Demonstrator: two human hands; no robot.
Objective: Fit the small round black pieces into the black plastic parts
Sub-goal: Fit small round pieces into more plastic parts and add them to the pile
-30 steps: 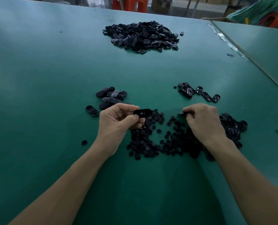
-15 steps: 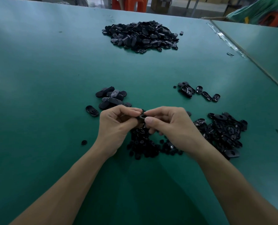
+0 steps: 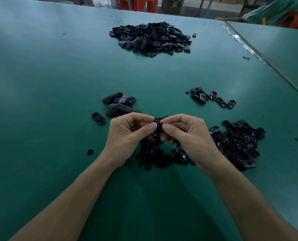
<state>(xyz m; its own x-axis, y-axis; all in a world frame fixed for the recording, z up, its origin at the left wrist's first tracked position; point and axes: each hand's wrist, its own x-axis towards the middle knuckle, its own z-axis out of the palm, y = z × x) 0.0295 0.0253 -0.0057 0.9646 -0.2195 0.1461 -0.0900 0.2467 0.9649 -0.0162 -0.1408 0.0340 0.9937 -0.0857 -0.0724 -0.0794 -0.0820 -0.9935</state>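
- We are pinching one black plastic part (image 3: 157, 127) between left grip (image 3: 127, 134) and right grip (image 3: 188, 136), both clamped on it above the counter (image 3: 57, 101).
- It is looking light, stiff and slick (our judgement), so we are holding its ends.
- Wrists are angling inward, thumbs nearly meeting; small round black pieces (image 3: 155, 157) are lying beneath the grips.

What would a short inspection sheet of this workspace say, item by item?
Surface: green table top, a taped seam at right.
Job's things: one oval black plastic part between both hands; heap of small round black pieces beneath; loose parts pile at right; big far pile; small group at left.
Clutter: one stray round piece near the left wrist.
Grippers: left hand and right hand both pinch the oval part.
Cables: nothing seen.
Surroundings: orange plastic stools, cardboard boxes beyond the table.
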